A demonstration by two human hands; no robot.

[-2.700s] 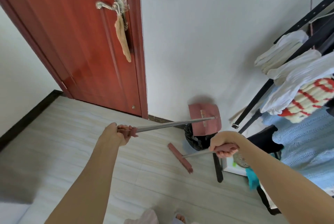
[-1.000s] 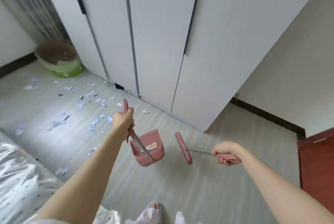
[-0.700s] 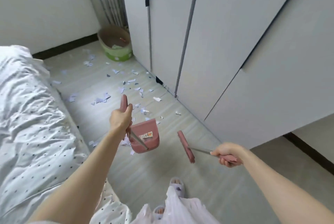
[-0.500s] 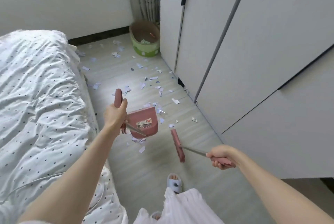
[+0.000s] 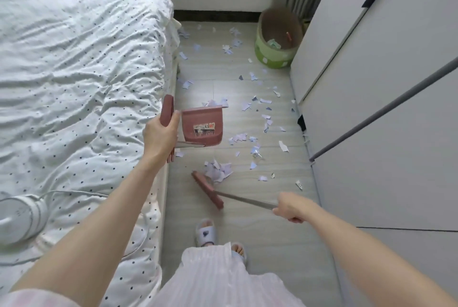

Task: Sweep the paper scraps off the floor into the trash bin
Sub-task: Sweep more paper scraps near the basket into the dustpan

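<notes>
Head view shows the sweeping just starting, judging by how much paper lies loose. The left hand (image 5: 159, 137) grips the pink handle of a dusty-pink plastic dustpan (image 5: 202, 125), which hangs clear of the pale wood-grain floor (image 5: 247, 227) beside the white dotted bed (image 5: 79, 78). The right hand (image 5: 291, 207) is curled round the thin metal handle of a pink flat-headed broom (image 5: 207, 189), whose head rests on the floor just nearer the person than the dustpan, touching a small heap of pale lilac paper scraps (image 5: 218, 170). More scraps lie strewn beyond the dustpan, as far as the round green trash bin (image 5: 275, 51) standing well beyond it against the grey wardrobe (image 5: 371, 120). Next, the dustpan probably needs lowering to the floor, lip facing the heap, before the broom pushes the scraps in.
</notes>
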